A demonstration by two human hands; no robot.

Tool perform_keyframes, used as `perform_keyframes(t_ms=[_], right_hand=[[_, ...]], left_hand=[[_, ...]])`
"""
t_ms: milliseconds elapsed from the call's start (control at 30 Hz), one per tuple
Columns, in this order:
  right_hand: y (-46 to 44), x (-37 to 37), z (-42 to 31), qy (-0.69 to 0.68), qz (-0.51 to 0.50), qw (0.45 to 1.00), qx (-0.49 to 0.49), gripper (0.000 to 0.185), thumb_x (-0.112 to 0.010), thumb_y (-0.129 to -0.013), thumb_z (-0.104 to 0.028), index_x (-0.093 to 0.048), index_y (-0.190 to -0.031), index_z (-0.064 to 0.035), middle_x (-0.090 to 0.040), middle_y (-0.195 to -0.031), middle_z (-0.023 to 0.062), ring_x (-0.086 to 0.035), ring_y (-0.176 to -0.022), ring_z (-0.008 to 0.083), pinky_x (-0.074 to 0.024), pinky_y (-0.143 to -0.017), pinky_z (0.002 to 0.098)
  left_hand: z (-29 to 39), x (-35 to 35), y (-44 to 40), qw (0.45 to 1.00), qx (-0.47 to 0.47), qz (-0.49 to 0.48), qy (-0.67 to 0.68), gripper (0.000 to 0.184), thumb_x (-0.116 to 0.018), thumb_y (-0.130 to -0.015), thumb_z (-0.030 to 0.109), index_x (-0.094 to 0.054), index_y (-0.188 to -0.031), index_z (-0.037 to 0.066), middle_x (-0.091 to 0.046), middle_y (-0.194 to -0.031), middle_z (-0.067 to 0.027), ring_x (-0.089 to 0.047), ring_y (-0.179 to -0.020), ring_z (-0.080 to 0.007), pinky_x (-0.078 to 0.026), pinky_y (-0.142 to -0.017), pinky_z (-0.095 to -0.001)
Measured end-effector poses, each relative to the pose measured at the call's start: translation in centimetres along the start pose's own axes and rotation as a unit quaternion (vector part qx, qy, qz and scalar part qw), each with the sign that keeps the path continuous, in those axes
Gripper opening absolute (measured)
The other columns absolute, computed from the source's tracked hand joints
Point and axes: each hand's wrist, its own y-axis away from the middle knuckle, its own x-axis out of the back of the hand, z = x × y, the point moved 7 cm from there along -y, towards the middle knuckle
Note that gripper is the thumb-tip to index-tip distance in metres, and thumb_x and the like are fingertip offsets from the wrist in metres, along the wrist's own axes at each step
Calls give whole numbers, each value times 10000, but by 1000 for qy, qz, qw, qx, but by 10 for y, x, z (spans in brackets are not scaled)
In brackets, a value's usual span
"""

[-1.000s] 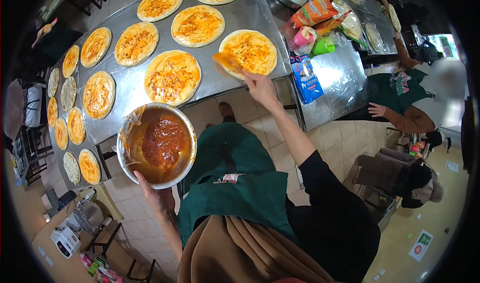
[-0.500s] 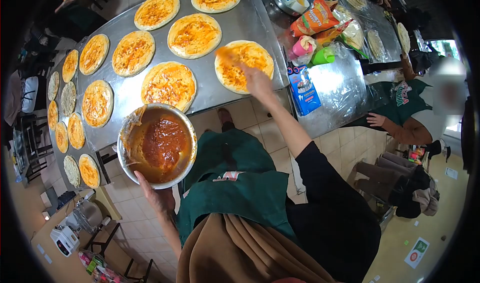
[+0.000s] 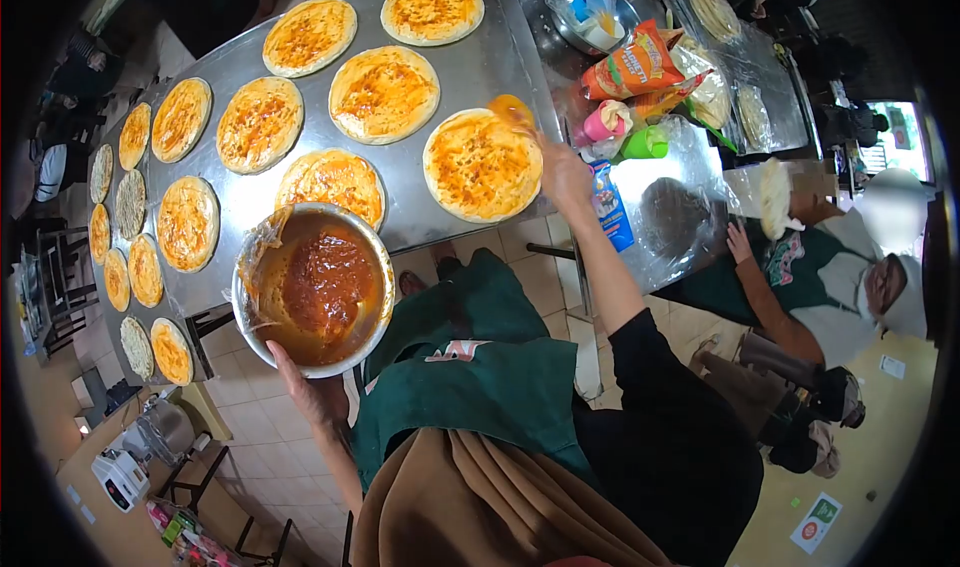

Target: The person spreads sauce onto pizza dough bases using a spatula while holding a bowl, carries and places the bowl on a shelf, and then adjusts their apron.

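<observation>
My left hand [image 3: 312, 399] grips the lower rim of a metal bowl [image 3: 382, 252], its fingers hidden underneath. Thick red sauce [image 3: 328, 282] lies in the bowl, and crumpled clear film clings to its left wall. My right hand [image 3: 567, 179] is closed on a sauce-coated spoon [image 3: 512, 114]; its handle is mostly covered by my fingers and slightly blurred. The rounded head is over the upper right edge of the nearest pizza base [image 3: 482, 167], which is smeared with orange sauce. Just beyond the bowl, another sauced base [image 3: 335, 182] is partly covered by the rim.
Several sauced bases rest across the steel table [image 3: 400, 192]. To the right are an orange sauce pouch [image 3: 632, 65], a pink cup [image 3: 605, 124], a green cup [image 3: 646, 143] and a blue packet [image 3: 612, 212]. A co-worker [image 3: 800, 277] in a green apron stands beyond a flat base.
My right hand and the spoon have moved right, from over the nearest base to its upper right edge. The left hand and bowl stay nearly still. The co-worker has shifted, with a flat base near them.
</observation>
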Motion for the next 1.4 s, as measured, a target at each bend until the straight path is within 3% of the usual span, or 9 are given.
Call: perform_keyframes(t_ms=[67, 100, 200, 333, 667, 800, 933, 1100, 1400], right_hand=[[2, 9, 11, 7, 4, 999, -33, 401, -477, -897, -140, -568, -1276, -237, -623, -868, 177, -633, -764, 359, -515, -647, 449], [8, 13, 2, -15, 38, 999, 13, 477, -497, -826, -72, -555, -1287, -181, -623, -879, 151, -647, -744, 362, -514, -632, 465], [7, -6, -17, -4, -22, 998, 54, 441, -494, -857, -98, -558, -1287, -166, -623, -875, 153, -646, -739, 367, -513, -629, 465], [-1, 17, 6, 16, 0, 999, -35, 430, -501, -836, -75, -589, -1248, -157, -625, -880, 158, -649, -738, 362, -516, -633, 466], [18, 28, 34, -15, 15, 997, -75, 381, -453, -914, -162, -574, -1271, -224, -610, -822, 197, -631, -755, 367, -505, -656, 465], [22, 6, 9, 28, -23, 999, -6, 423, -506, -869, -132, -548, -1287, -185, -611, -875, 170, -635, -773, 360, -504, -651, 474], [29, 23, 41, 44, 15, 995, -88, 390, -480, -901, -158, -556, -1281, -197, -610, -860, 175, -631, -757, 372, -501, -640, 478], [34, 14, 10, -26, 71, 997, -23, 340, -529, -887, -145, -623, -1213, -176, -621, -823, 190, -620, -744, 363, -495, -661, 447], [156, 10, 30, -101, 16, 990, -101, 348, -523, -911, -186, -588, -1253, -198, -596, -827, 199, -602, -759, 395, -454, -649, 504]], left_hand=[[-1, -3, -5, 1000, -12, 2, -5, 736, -501, -905, 560, -248, -1462, 151, -328, -1468, -102, -395, -1309, -294, -410, -1024, -476], [-2, -6, -7, 1000, -13, 0, -5, 735, -498, -906, 562, -246, -1463, 153, -325, -1469, -100, -392, -1312, -294, -410, -1024, -476], [-3, -14, -13, 1000, -10, -2, -11, 730, -487, -909, 564, -240, -1465, 161, -320, -1473, -94, -386, -1317, -291, -412, -1022, -476], [-1, -18, -18, 1000, -6, -3, -9, 714, -475, -916, 561, -240, -1465, 169, -323, -1473, -87, -397, -1311, -286, -420, -1013, -478], [1, -20, -22, 1000, 12, 2, -2, 674, -447, -939, 540, -266, -1455, 146, -332, -1466, -76, -368, -1324, -271, -361, -1051, -473], [0, -14, -26, 1000, 20, -5, -8, 663, -441, -945, 533, -268, -1454, 145, -334, -1465, -77, -372, -1321, -272, -357, -1054, -471], [4, -6, -24, 1000, 24, -16, -1, 650, -432, -952, 522, -268, -1453, 142, -339, -1463, -78, -372, -1322, -271, -353, -1057, -473], [5, 7, -21, 999, 29, -26, -13, 634, -419, -961, 511, -266, -1453, 141, -340, -1463, -82, -370, -1325, -272, -355, -1056, -478], [13, 38, -9, 1000, 16, -12, -18, 638, -416, -959, 517, -264, -1453, 144, -340, -1463, -89, -377, -1322, -281, -374, -1046, -480]])
